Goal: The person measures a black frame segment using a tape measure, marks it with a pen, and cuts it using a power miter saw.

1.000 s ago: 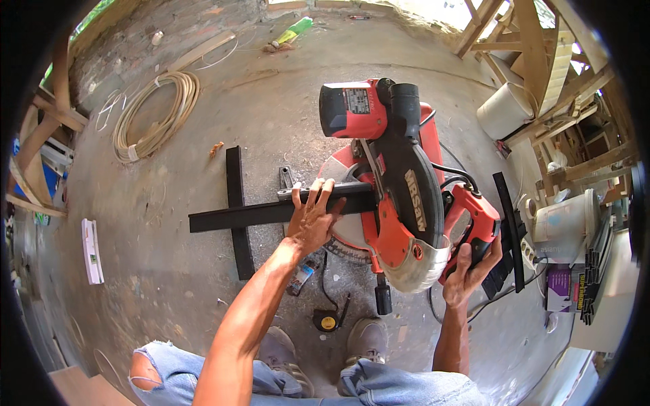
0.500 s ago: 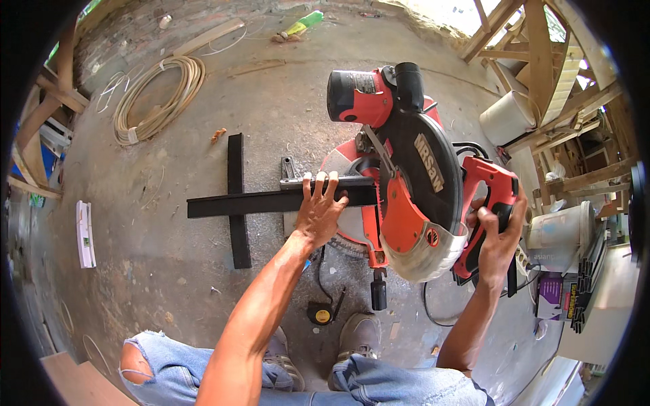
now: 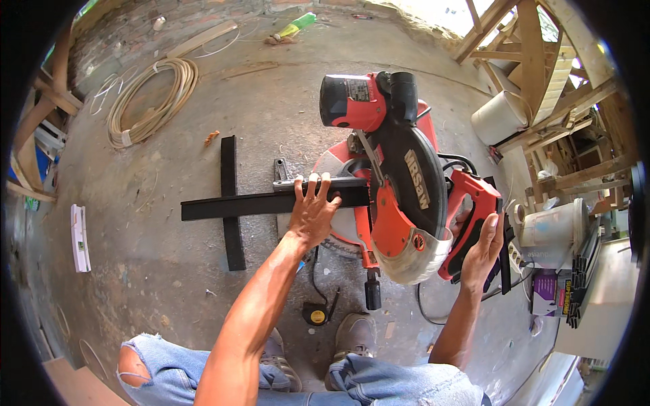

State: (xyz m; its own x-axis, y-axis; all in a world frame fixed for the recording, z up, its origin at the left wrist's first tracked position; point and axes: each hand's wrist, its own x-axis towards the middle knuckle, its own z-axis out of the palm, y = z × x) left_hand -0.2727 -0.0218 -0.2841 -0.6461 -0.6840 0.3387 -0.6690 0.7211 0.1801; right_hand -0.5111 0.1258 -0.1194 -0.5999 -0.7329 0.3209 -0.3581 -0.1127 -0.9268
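Dusty concrete floor (image 3: 156,271), left hand (image 3: 313,215) flat on black bar (image 3: 264,204), right hand (image 3: 484,247) gripping mitre saw (image 3: 399,183) handle

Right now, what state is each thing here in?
Mitre saw: head raised, blade clear of the bar.
Black bar: flat across the saw table, uncut.
Left hand: pressed on the bar.
Right hand: closed on the saw handle.
Hose: coiled on the floor.
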